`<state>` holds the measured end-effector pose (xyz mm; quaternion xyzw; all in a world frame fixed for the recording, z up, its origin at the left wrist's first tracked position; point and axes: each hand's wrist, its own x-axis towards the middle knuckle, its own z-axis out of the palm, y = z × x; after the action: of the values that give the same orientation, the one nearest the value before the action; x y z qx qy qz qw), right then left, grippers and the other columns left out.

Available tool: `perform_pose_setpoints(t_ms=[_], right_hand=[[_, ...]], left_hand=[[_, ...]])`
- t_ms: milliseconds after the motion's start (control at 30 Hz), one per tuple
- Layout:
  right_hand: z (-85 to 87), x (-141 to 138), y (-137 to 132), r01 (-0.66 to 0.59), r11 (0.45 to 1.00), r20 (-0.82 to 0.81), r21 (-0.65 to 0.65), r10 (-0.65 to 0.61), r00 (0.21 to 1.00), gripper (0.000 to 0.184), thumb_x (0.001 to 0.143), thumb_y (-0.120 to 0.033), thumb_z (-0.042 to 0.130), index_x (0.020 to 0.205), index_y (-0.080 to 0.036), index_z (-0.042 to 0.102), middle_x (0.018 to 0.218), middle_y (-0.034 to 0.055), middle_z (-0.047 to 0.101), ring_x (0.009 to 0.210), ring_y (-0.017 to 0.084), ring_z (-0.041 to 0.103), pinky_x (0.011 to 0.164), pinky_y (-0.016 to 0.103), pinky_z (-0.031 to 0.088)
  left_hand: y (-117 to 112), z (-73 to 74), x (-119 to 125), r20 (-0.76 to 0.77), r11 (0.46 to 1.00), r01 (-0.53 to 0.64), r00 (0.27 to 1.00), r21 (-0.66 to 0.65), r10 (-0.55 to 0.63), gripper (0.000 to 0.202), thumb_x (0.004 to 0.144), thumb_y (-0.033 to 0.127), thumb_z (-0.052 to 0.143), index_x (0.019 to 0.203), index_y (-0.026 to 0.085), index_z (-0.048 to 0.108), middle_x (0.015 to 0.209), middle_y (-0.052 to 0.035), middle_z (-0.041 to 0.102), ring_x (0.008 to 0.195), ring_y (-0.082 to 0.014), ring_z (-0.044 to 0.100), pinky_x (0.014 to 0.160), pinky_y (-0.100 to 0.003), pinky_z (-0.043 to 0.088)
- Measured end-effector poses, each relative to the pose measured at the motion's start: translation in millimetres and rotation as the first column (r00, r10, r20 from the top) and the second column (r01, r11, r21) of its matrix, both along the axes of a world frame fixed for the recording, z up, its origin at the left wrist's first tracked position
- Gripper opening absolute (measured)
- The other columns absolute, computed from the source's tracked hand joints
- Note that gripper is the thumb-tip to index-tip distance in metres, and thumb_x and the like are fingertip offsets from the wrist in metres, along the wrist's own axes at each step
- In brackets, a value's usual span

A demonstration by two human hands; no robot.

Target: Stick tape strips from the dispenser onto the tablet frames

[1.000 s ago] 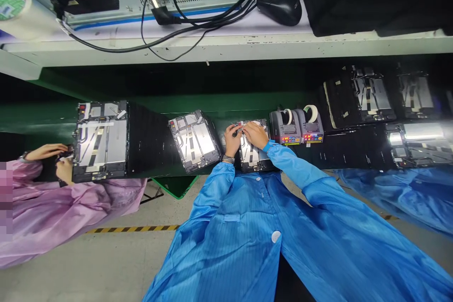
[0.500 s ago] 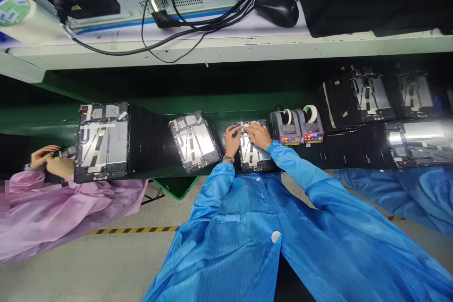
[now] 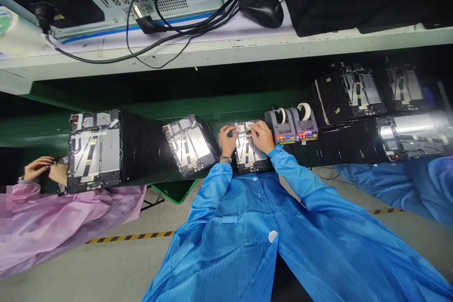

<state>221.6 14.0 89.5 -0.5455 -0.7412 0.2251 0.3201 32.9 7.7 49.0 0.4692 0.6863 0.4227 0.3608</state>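
The newest change is at the right hand [image 3: 262, 137]: its fingertips have gone toward three o'clock along the upper edge of the opened device [image 3: 249, 156], so more of the pale parts near the eleven o'clock corner are uncovered. For the work, this suggests that attention remains on the upper end and has only passed to another spot there; it does not look finished.

The device lies flat on the dark bench, directly at twelve o'clock from the person's body. The right hand's thumb and fingers are drawn narrow at a small white piece [image 3: 251, 124], but one cannot tell whether they pinch it or only press it. The left hand [image 3: 227, 140] is at the device's ten o'clock edge, curled around a small dark object [image 3: 231, 133].

Compared with the earlier frame, the left hand keeps almost the same place on the device. The whole view has swung a little, so the computer mouse [image 3: 262, 8] appears more toward ten o'clock. The two tape dispensers [image 3: 285, 135] stay just beside the device at two o'clock, and the tilted second device [image 3: 190, 146] remains at nine o'clock, apart from it.
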Motion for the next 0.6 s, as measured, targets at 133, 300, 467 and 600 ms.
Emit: perform_pose_setpoints(t_ms=[133, 300, 467, 600], right_hand=[[-3.9, 32, -50, 0.329, 0.934, -0.132, -0.139, -0.347, 0.929, 0.040, 0.100, -0.032, 0.047, 0.129, -0.014, 0.068, 0.116, 0.0151, 0.063, 0.105, 0.027, 0.062, 0.097, 0.044, 0.052], [-36.2, 48, -116, 0.329, 0.852, -0.197, -0.407, -0.433, 0.879, 0.057, 0.096, -0.051, 0.057, 0.142, -0.017, 0.063, 0.143, 0.0174, 0.060, 0.131, 0.030, 0.057, 0.115, 0.051, 0.044], [-45.4, 35, -135, 0.218, 0.847, -0.335, -0.485, -0.409, 0.849, 0.068, 0.094, -0.057, 0.062, 0.149, -0.018, 0.059, 0.162, 0.0131, 0.045, 0.151, 0.028, 0.041, 0.129, 0.048, 0.028], [-4.8, 26, -138, 0.195, 0.877, -0.401, -0.440, -0.386, 0.831, 0.070, 0.094, -0.052, 0.064, 0.157, -0.024, 0.050, 0.166, 0.0071, 0.040, 0.156, 0.028, 0.033, 0.132, 0.050, 0.021]], left_hand=[[-13, -1.8, 0, 0.129, 0.999, -0.051, 0.990, -0.016, 0.053, 0.030, 0.093, 0.031, 0.067, 0.121, 0.022, 0.066, 0.134, -0.0112, 0.063, 0.128, -0.0225, 0.059, 0.110, -0.039, 0.046], [-68, -3.4, 2, 0.171, 0.963, 0.001, 0.984, -0.268, 0.046, 0.064, 0.096, 0.044, 0.065, 0.151, 0.021, 0.043, 0.159, -0.0166, 0.046, 0.150, -0.0252, 0.043, 0.125, -0.045, 0.031], [-105, 16.5, 25, 0.228, 0.948, 0.165, 0.968, -0.272, -0.104, 0.082, 0.098, 0.049, 0.060, 0.165, 0.021, 0.023, 0.173, -0.0117, 0.024, 0.161, -0.0239, 0.021, 0.133, -0.043, 0.015], [-111, 59.5, 26, 0.207, 0.967, 0.155, 0.972, -0.204, -0.112, 0.086, 0.099, 0.052, 0.058, 0.168, 0.023, 0.016, 0.174, -0.0077, 0.022, 0.160, -0.0243, 0.025, 0.133, -0.042, 0.017]])
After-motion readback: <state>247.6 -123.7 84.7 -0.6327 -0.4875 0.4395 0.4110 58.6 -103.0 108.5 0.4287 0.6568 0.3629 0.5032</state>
